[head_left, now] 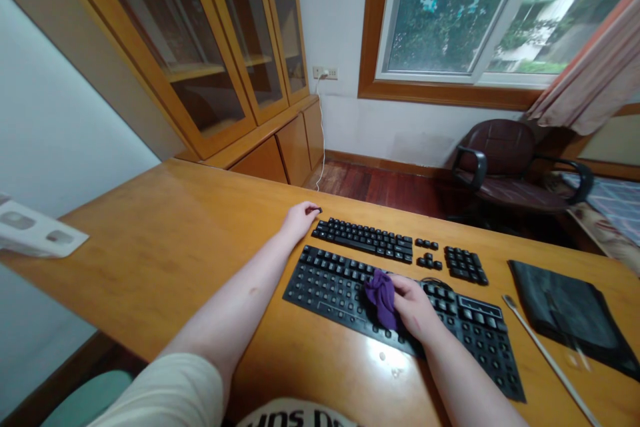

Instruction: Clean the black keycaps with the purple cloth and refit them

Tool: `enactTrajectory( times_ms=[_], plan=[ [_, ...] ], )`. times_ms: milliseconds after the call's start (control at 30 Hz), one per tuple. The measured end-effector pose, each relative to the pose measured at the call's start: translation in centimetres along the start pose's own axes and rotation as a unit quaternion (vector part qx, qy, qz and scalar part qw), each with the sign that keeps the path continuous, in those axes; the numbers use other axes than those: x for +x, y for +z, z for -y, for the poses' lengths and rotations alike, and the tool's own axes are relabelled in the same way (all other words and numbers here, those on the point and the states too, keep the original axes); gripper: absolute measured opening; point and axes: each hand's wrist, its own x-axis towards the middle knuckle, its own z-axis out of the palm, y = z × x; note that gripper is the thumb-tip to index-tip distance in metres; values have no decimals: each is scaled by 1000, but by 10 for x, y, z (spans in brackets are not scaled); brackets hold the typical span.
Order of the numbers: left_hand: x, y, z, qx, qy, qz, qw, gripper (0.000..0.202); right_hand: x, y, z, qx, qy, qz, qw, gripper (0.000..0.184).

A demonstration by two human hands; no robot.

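A black keyboard (330, 290) lies on the wooden desk, with most of its keycaps off and its key stems bare. Its top row of caps is still on. Beyond it, loose black keycaps (367, 237) are laid out in keyboard order. My left hand (300, 219) pinches a small black keycap (319, 211) at the upper left end of that layout. A bunched purple cloth (382, 299) is in my right hand (413, 303), over the middle of the keyboard.
On the right lie a thin white stick-like tool (545, 350) and a black folded sheet or pouch (570, 310). A white box with cutouts (37, 230) sits at the desk's left. An office chair (507, 163) stands beyond the far edge, near the window.
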Motion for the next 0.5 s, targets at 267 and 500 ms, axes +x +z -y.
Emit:
enactTrajectory(
  times_ms=[267,500],
  plan=[
    [-151,27,-42,-316,-8,24,949,21,1,0,-8,16,-2,-17,1000,31],
    [-177,46,-55,-411,-99,67,904,20,1,-1,-11,-30,-47,-24,998,29]
  ],
)
